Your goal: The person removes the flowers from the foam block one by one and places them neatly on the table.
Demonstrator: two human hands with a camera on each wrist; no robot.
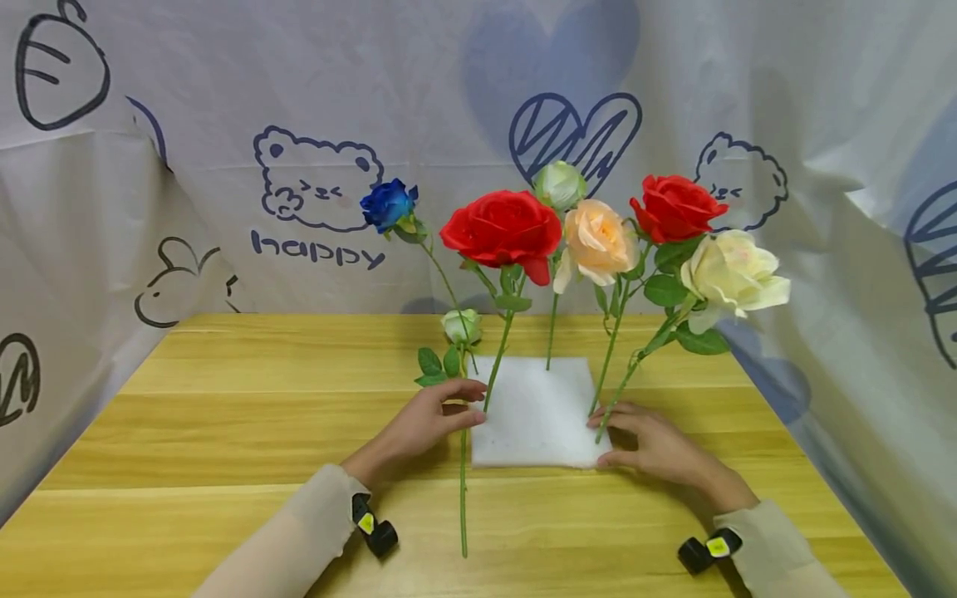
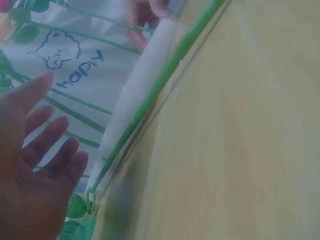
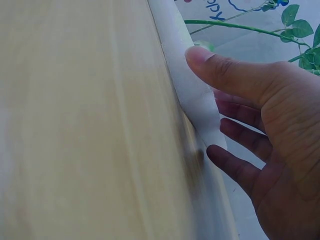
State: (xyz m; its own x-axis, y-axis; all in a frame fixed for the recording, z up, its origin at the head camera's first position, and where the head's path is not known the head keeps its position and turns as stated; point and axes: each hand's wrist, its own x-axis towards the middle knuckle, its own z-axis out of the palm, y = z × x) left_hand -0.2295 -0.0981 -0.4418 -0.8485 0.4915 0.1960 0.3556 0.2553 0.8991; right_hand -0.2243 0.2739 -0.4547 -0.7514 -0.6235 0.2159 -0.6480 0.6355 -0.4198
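We rest our right hand (image 1: pixel 661 444), fingers parted, against the flat white foam block (image 1: pixel 531 423), our left hand (image 1: pixel 432 417) loosely spread beside it.

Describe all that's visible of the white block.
The white block is a thin, four-sided slab, foam by its look, smooth on top. It lies flat on the wooden table, several flower stems standing in it, some leaning. The right grip is at its right edge, the left grip by its left; contact is unclear.
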